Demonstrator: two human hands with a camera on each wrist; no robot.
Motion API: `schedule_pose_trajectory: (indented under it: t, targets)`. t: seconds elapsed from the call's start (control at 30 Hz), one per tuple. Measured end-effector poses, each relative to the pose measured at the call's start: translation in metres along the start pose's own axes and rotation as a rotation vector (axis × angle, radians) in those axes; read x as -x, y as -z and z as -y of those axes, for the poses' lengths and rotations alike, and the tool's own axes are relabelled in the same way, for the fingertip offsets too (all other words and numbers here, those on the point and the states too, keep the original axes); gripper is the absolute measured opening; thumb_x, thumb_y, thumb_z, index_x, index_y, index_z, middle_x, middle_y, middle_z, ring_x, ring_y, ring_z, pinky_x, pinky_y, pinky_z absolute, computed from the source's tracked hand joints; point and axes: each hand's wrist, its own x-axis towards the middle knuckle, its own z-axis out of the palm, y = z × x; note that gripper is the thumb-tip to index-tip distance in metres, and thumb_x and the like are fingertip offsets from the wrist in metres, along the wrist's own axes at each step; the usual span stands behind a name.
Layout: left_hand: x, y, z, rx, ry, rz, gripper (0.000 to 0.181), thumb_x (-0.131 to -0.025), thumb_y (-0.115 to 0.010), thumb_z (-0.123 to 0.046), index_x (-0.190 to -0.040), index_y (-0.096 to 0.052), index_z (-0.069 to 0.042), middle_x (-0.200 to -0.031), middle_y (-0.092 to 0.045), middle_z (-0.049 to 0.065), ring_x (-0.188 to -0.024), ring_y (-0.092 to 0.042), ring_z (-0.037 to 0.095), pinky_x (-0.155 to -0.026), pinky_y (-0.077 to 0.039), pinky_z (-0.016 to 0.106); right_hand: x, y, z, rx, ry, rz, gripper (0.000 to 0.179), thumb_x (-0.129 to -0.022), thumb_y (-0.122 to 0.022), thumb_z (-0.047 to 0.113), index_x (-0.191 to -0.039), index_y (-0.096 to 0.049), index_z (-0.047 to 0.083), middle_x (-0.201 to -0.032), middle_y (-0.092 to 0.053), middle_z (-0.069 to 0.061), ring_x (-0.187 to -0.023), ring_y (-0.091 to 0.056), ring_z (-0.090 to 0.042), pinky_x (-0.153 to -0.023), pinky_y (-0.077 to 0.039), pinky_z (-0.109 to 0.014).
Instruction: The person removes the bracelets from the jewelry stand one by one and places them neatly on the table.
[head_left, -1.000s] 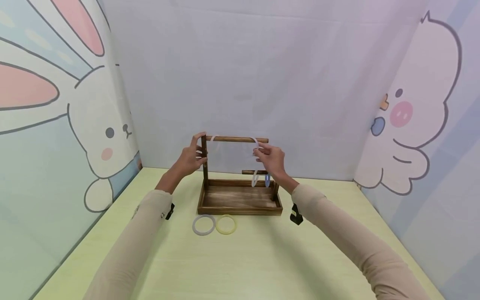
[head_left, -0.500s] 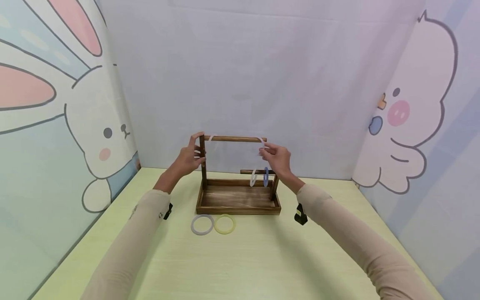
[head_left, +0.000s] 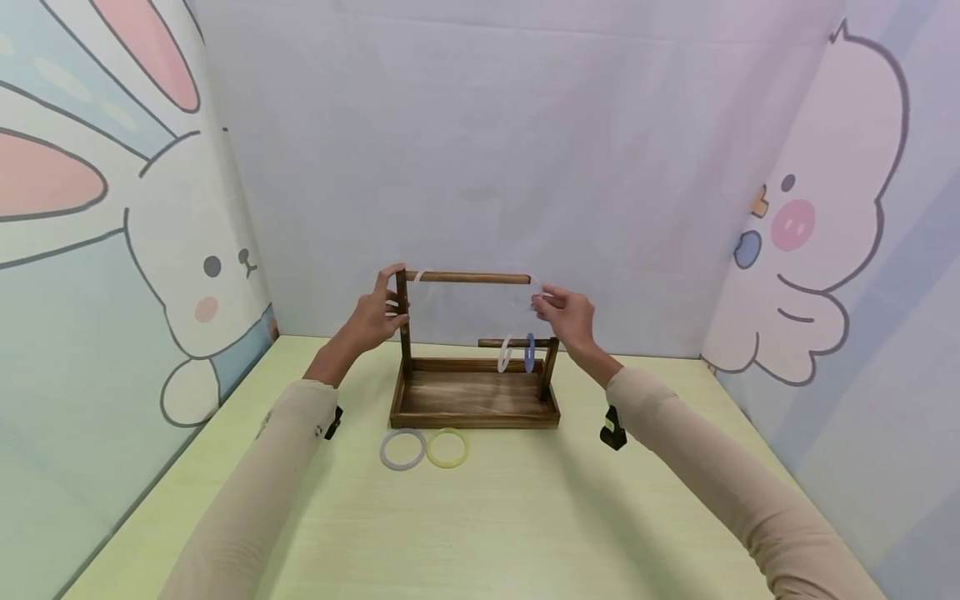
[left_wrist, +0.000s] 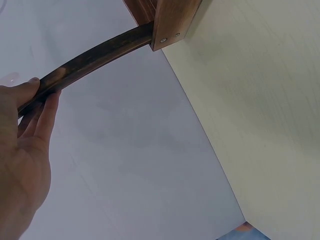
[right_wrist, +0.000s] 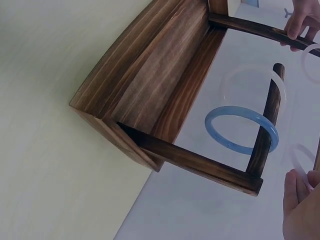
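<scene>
A dark wooden bangle rack has a left post (head_left: 404,337), which my left hand (head_left: 372,319) grips near its top. My right hand (head_left: 568,318) pinches a pale translucent bangle (right_wrist: 301,159) right at the free right end of the upper bar (head_left: 472,277). Another whitish bangle (head_left: 420,276) hangs at that bar's left end, beside the post. From the short lower bar (head_left: 489,342) hang a white bangle (head_left: 503,358) and a blue bangle (right_wrist: 240,111). In the left wrist view, thumb and fingers (left_wrist: 46,117) lie on opposite sides of the post.
In front of the rack's tray (head_left: 475,422), a greyish-purple bangle (head_left: 385,454) and a yellow bangle (head_left: 447,465) lie flat side by side on the pale table (head_left: 465,533). A grey-white cloth wall (head_left: 480,167) stands behind, with cartoon-printed walls at both sides.
My right hand has moved rightward along the upper bar, bringing the pinched bangle from over the bar to its right end. The left hand keeps its grip on the post.
</scene>
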Motion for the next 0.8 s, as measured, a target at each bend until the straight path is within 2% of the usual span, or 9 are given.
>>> schedule_pose_trajectory:
  t: [0.1,0.3,0.8]
  targets:
    - [0.001,0.001,0.000,0.004,0.001,0.001,0.094,-0.096,-0.069,0.008,-0.161,-0.011,-0.029,-0.119,-0.065,0.029,-0.110,-0.069,0.046,-0.091,-0.060,0.055,0.000,0.003,0.000,-0.022,-0.009,-0.001,0.041,-0.100,-0.070,0.007,-0.139,-0.062,-0.005,-0.119,-0.072,-0.025,-0.106,-0.073,-0.037,-0.083,-0.062,-0.027]
    - [0.000,0.001,0.002,0.013,-0.003,0.003,0.092,-0.096,-0.069,0.007,-0.162,-0.013,-0.025,-0.119,-0.065,0.028,-0.110,-0.070,0.045,-0.091,-0.060,0.054,0.000,0.010,-0.001,-0.048,-0.036,-0.016,0.041,-0.100,-0.069,0.005,-0.139,-0.062,-0.006,-0.119,-0.071,-0.027,-0.108,-0.071,-0.042,-0.083,-0.062,-0.027]
    - [0.001,0.000,0.001,0.005,-0.013,-0.004,0.093,-0.096,-0.069,0.008,-0.162,-0.011,-0.023,-0.119,-0.065,0.030,-0.110,-0.069,0.047,-0.091,-0.060,0.055,0.015,0.025,-0.003,-0.072,-0.109,0.001,0.039,-0.100,-0.070,0.009,-0.136,-0.064,-0.006,-0.119,-0.071,-0.028,-0.107,-0.072,-0.040,-0.083,-0.062,-0.029]
